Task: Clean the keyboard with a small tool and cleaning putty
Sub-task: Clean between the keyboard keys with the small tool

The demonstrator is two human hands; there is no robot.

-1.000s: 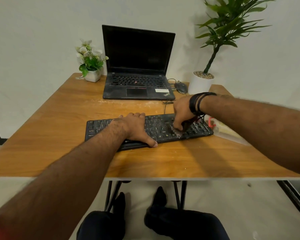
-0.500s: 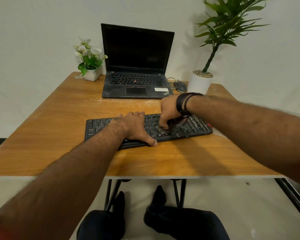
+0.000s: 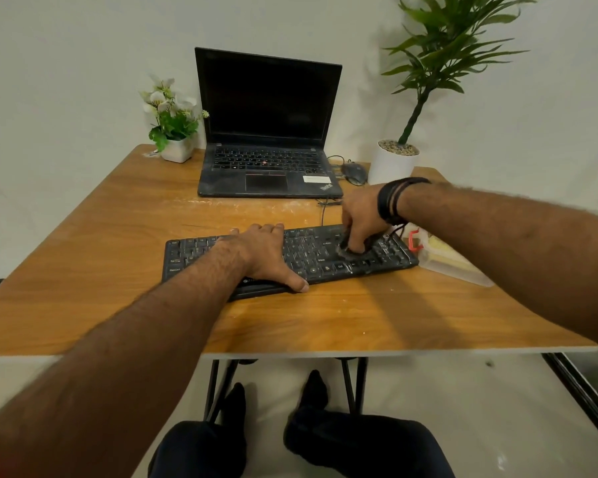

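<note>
laptop (image 3: 269, 167): "ThinkPad" logo on the palm rest, lower right corner | white sticker beside it: not readable | keyboard (image 3: 325, 257): key legends mostly too small to read

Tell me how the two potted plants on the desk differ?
The flower plant at the far left corner is short, with white blossoms in a small squarish white pot. The leafy plant at the far right is much taller, with a bare stem, long green leaves, no flowers and a round white pot topped with pebbles. Both stand beside the laptop.
</note>
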